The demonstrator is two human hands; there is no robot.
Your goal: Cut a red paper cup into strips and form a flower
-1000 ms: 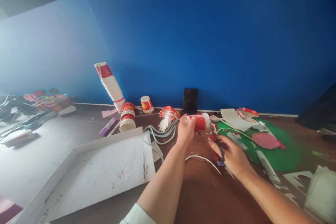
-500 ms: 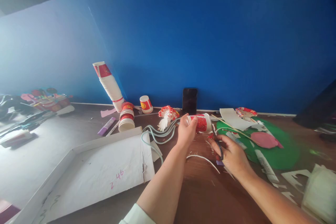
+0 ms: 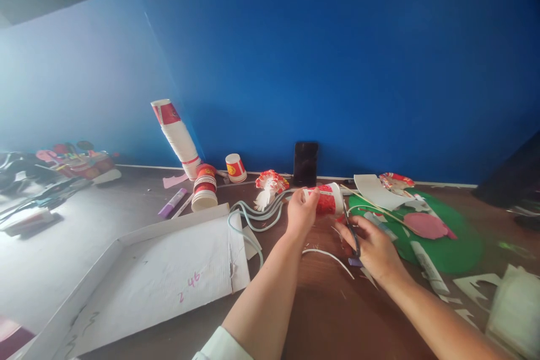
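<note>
The left hand (image 3: 301,214) grips a red-and-white paper cup (image 3: 328,199) on its side above the counter (image 3: 329,315), thumb along the wall, one end toward the right hand (image 3: 373,250). The cup's inside is hidden, and the small print on its red band is too blurred to read. The right hand is closed around dark scissors (image 3: 354,236), blades pointing up beside that end; whether they touch it is unclear. The left forearm reaches up from the bottom centre, a pale sleeve near the elbow, while the right forearm slants in from the lower right corner. A shallow white box (image 3: 156,287) holds no loose items; its floor bears pinkish handwriting that looks like "2 46", plus dark squiggles, and a pale cord (image 3: 248,212) crosses its right edge. Behind it, a tall nested cup stack (image 3: 181,143) leans by a shorter stack (image 3: 205,188). A single cup (image 3: 235,169) shows an unreadable yellow emblem on red. At far left, a reddish container (image 3: 84,167) carries colourful pieces. Right of the scissors lie a green sheet (image 3: 458,244) and a white tube (image 3: 428,267), its label illegible.
</note>
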